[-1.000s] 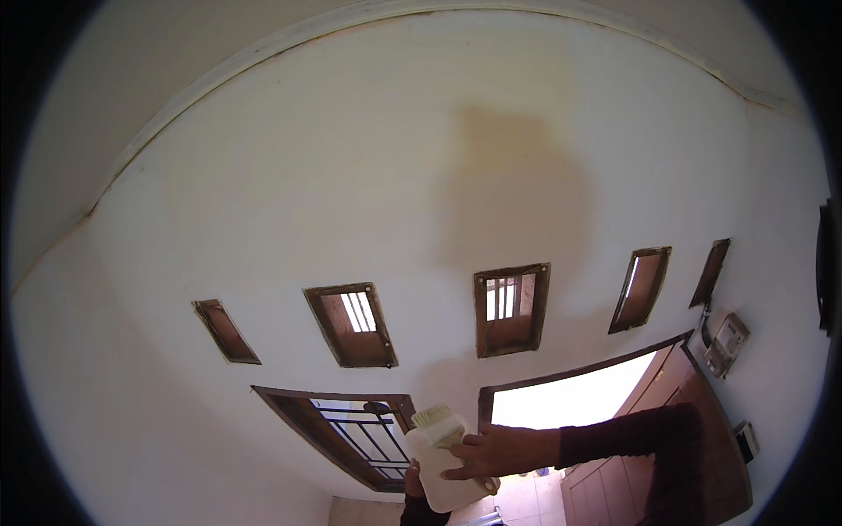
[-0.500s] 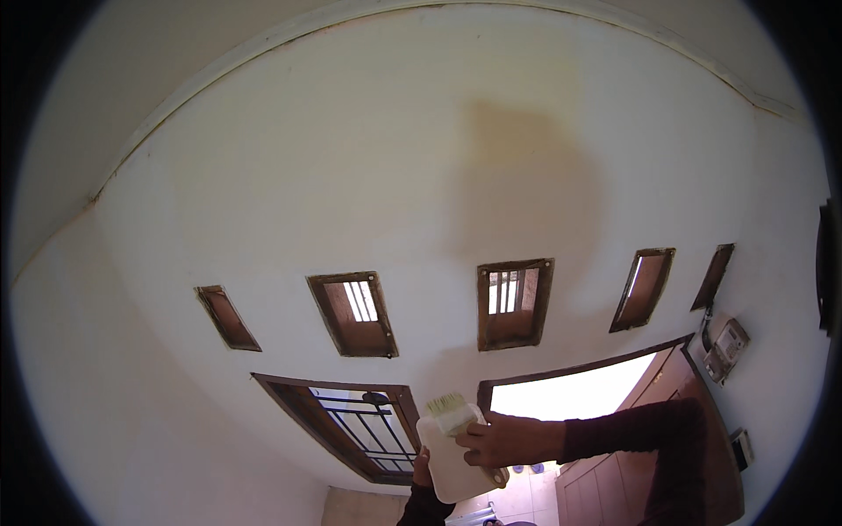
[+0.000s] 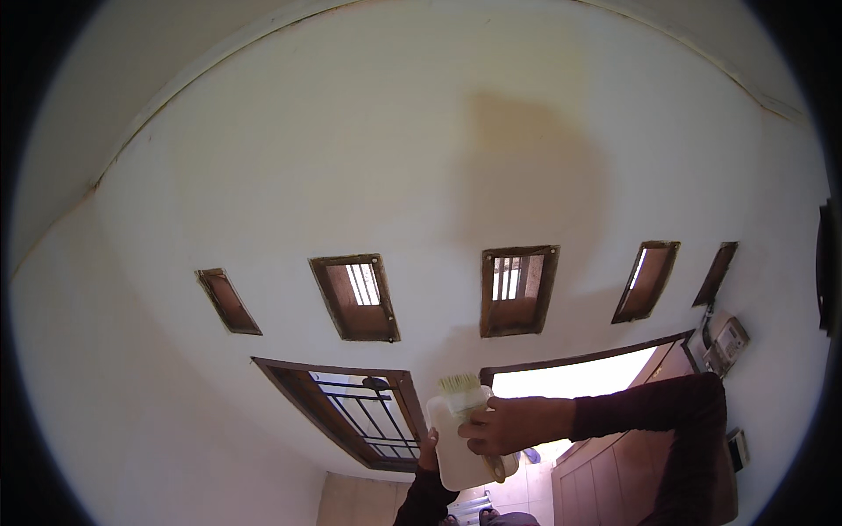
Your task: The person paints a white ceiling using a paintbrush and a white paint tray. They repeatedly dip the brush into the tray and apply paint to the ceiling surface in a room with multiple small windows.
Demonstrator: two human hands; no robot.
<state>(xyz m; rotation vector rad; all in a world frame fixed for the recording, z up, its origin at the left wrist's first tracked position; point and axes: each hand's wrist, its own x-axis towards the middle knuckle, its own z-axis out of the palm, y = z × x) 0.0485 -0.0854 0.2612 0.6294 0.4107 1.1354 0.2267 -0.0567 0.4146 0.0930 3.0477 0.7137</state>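
Observation:
My left hand (image 3: 428,452) grips the left edge of a whitish plastic tub (image 3: 458,456), its fingers partly hidden by the tub. Closed round a wide flat paintbrush (image 3: 465,400) is my right hand (image 3: 509,427), coming in from the right in a dark sleeve. The brush lies across the tub's upper part with its pale, greenish bristles pointing up past the rim. Part of what looks like its handle shows below the hand, near the tub's lower right corner. The tub's contents cannot be made out.
Ahead rises a pale wall (image 3: 351,175) with a row of small framed vents (image 3: 519,291). Below are a barred window (image 3: 368,412) and a bright doorway (image 3: 570,373) with a brown door (image 3: 605,478). An electric meter (image 3: 726,344) hangs at right.
Both hands have shifted slightly up and right in the picture with the tub and brush. The bristles point more upright. The vents and window sit a little higher in view.

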